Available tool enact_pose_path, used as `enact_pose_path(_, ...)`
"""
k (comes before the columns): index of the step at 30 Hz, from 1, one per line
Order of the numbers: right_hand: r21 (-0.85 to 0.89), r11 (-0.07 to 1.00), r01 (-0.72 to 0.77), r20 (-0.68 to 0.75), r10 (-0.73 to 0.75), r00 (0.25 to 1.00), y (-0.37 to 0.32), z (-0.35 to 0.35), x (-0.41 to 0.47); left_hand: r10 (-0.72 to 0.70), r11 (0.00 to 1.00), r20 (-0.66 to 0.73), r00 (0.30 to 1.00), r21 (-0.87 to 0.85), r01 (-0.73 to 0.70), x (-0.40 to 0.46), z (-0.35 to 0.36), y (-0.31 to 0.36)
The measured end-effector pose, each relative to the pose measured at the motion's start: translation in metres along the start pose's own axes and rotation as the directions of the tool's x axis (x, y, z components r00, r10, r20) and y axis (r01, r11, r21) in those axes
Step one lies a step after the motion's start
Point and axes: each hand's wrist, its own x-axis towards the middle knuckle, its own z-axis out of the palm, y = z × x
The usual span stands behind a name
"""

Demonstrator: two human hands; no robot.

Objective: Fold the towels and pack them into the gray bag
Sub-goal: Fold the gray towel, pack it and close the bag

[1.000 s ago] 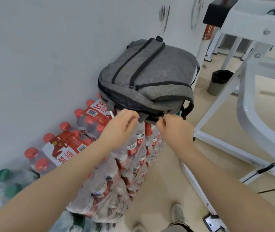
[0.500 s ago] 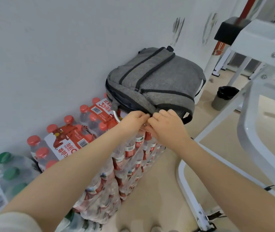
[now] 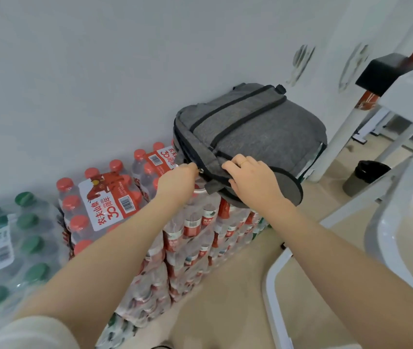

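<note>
The gray bag (image 3: pixel 258 129) lies flat on top of stacked packs of bottled water, against the white wall. It has black zip lines and black straps. My left hand (image 3: pixel 177 181) pinches a small metal zipper pull at the bag's near left edge. My right hand (image 3: pixel 253 182) lies on the bag's near edge with fingers curled over the fabric, holding it down. No towels are in view.
Shrink-wrapped packs of red-capped water bottles (image 3: pixel 109 205) are stacked under and left of the bag, with green-capped bottles (image 3: pixel 11 235) further left. A white metal frame (image 3: pixel 402 222) stands at the right. A dark waste bin (image 3: pixel 366 175) sits on the beige floor behind it.
My left hand has moved left along the bag's edge with the zipper pull. My right hand has let go of the zipper and settled on the bag's near edge. The view has shifted.
</note>
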Motion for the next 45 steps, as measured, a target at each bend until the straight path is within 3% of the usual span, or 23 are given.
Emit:
enact_pose_path(5,0.175,0.985,-0.002,0.011,0.0,1.0,0.009,-0.006,0.002,-0.093,0.996,-0.062,0.994,-0.019,0.092,0.016,-0.011,-0.014)
enact_pose_path(10,0.248,0.968,-0.044,0.185,-0.003,0.983,0.019,-0.018,0.02,-0.216,0.974,-0.127,0.968,-0.103,0.204,0.061,-0.025,-0.051)
enact_pose_path(15,0.146,0.989,0.008,0.433,-0.071,0.898,0.018,-0.039,0.06,-0.205,0.961,-0.128,0.97,-0.212,0.176,0.117,-0.028,-0.085)
enact_pose_path(19,0.473,0.879,-0.056,0.172,-0.03,0.985,0.006,-0.047,0.121,-0.126,0.927,-0.128,0.984,-0.367,0.071,0.147,-0.036,-0.102)
enact_pose_path(21,0.498,0.865,-0.055,0.179,-0.041,0.983,-0.003,-0.036,0.162,-0.045,0.873,-0.107,0.993,-0.487,-0.013,0.154,-0.04,-0.113)
enact_pose_path(23,0.47,0.88,-0.066,0.281,-0.079,0.956,-0.012,-0.02,0.203,0.03,0.791,-0.081,0.996,-0.608,-0.073,0.159,-0.04,-0.124)
enact_pose_path(26,0.421,0.904,-0.069,0.448,-0.141,0.883,-0.022,0.002,0.247,0.088,0.597,-0.067,0.994,-0.795,-0.106,0.161,-0.037,-0.133)
enact_pose_path(31,0.349,0.937,-0.017,0.594,-0.207,0.778,-0.028,0.022,0.278,-0.08,0.396,-0.173,0.982,-0.909,-0.128,0.165,-0.042,-0.12)
enact_pose_path(34,0.408,0.912,-0.052,0.622,-0.236,0.747,-0.021,0.022,0.287,-0.168,0.497,-0.091,0.981,-0.868,0.004,0.157,-0.039,-0.106)
enact_pose_path(38,0.468,0.871,-0.151,0.617,-0.199,0.761,-0.008,0.02,0.291,-0.048,0.663,0.137,0.989,-0.736,0.134,0.152,-0.026,-0.103)
enact_pose_path(45,0.307,0.932,-0.191,0.484,0.019,0.875,0.008,0.034,0.298,0.032,0.685,0.114,0.993,-0.726,0.061,0.158,-0.018,-0.105)
